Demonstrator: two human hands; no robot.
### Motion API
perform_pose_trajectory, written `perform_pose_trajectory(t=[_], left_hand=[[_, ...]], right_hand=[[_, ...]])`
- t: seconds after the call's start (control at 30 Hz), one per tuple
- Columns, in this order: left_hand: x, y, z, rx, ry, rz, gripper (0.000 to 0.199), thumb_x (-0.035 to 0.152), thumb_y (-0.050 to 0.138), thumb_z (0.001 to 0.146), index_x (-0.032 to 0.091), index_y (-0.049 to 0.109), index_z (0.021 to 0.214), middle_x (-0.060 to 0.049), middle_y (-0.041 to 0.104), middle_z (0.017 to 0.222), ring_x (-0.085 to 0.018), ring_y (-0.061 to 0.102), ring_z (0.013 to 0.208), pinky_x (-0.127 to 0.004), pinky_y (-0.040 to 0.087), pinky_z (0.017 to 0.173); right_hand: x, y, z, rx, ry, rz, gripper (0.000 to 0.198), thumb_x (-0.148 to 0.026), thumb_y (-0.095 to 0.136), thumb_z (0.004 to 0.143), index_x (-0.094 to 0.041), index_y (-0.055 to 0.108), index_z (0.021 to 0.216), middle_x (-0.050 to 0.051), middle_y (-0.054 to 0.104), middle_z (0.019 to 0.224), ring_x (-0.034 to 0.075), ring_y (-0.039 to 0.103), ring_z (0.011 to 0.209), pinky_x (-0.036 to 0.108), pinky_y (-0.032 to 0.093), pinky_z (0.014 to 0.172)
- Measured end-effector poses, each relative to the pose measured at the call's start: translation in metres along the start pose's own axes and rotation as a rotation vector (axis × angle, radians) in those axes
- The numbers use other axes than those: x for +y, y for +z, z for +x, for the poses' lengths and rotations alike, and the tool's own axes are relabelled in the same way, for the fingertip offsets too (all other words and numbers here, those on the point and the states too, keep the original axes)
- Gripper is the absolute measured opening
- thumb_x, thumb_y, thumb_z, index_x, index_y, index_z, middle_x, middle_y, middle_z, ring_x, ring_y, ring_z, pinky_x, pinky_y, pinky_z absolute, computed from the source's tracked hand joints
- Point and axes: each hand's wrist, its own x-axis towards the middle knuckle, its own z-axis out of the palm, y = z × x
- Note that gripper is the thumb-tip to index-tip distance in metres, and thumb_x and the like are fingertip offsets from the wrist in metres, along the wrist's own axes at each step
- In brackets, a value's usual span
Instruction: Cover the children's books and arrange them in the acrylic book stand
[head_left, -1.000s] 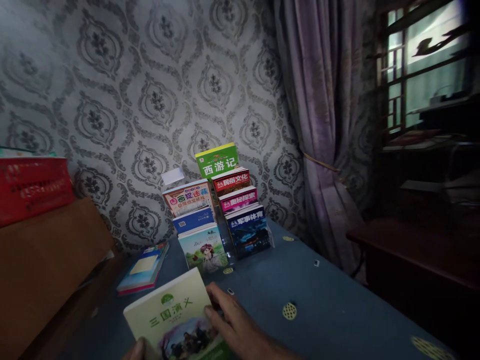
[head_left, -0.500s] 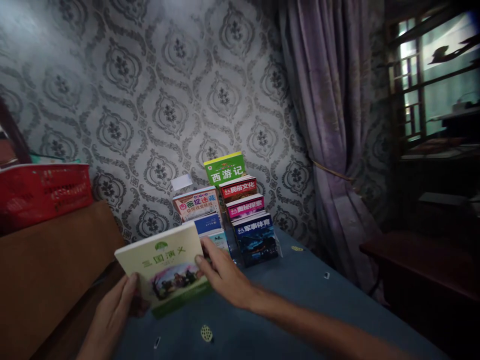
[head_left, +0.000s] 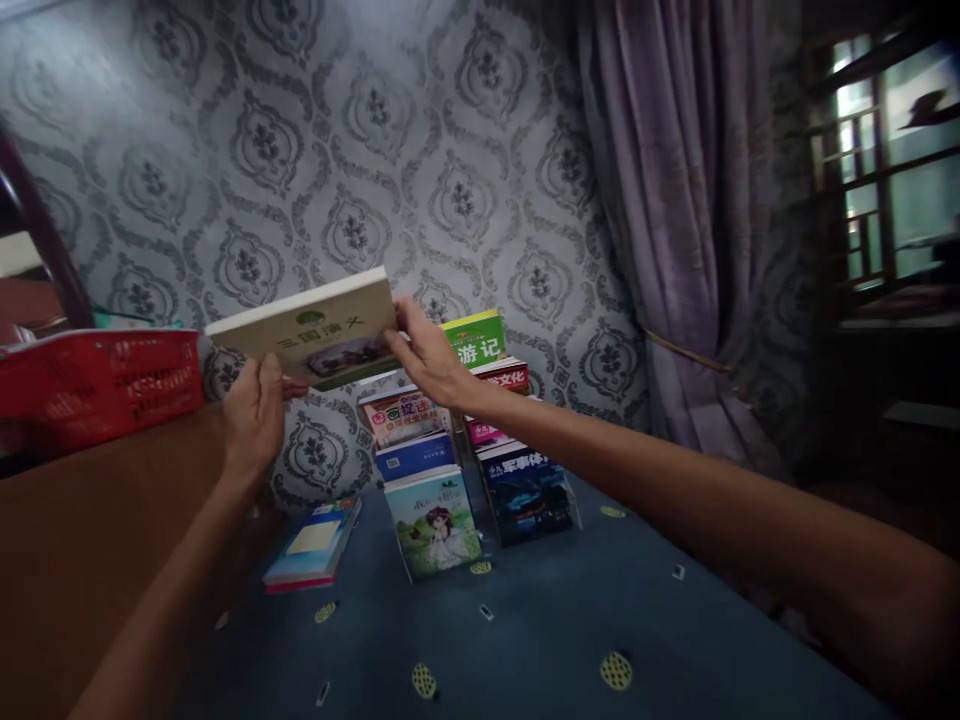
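A pale book with green lettering and a small picture [head_left: 300, 330] is lifted above the table, tilted, its white page edge facing up. My left hand [head_left: 256, 405] grips its lower left corner, and my right hand [head_left: 424, 350] is closed on its right edge. Below and behind stand two stepped rows of books. The left row has a light green book with a girl on its cover [head_left: 435, 530] in front, then a blue book [head_left: 415, 458] and a picture book [head_left: 397, 418]. The right row has a dark blue book [head_left: 525, 495] in front; my right forearm partly covers that row.
A small stack of books [head_left: 315, 540] lies flat on the blue patterned cloth [head_left: 555, 630], left of the rows. Further left, a red plastic basket [head_left: 105, 385] sits on a brown box [head_left: 112, 540]. Patterned wall [head_left: 360, 150] rises behind; a purple curtain [head_left: 675, 200] hangs at right.
Both hands have raised the pale book and moved it slightly left, tipping it back. The front left book and the flat stack now show below it. The view has shifted slightly.
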Motion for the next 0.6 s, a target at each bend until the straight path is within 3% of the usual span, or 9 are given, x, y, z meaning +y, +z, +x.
perform_pose_trajectory(t=[0.27,0.6], left_hand=[[-0.022,0.054,0.02,-0.065,0.022,-0.092,0.049,0.066,0.042,0.09,0.02,0.055,0.094,-0.001,0.063,0.074,-0.017,0.068,0.065,-0.031,0.06,0.063],[-0.031,0.072,0.006,-0.194,-0.066,-0.068,0.051,0.066,0.042,0.089,0.019,0.057,0.1,-0.005,0.066,0.081,-0.02,0.07,0.07,-0.032,0.059,0.064]], right_hand=[[0.042,-0.025,-0.003,-0.027,0.05,-0.056,0.012,-0.025,0.037,0.092,-0.023,0.041,0.103,0.004,0.056,0.094,0.02,0.053,0.086,0.04,0.049,0.084],[0.054,-0.038,-0.026,-0.086,0.202,-0.066,0.011,-0.029,0.038,0.091,-0.024,0.041,0.1,0.004,0.057,0.094,0.02,0.054,0.084,0.039,0.05,0.082]])
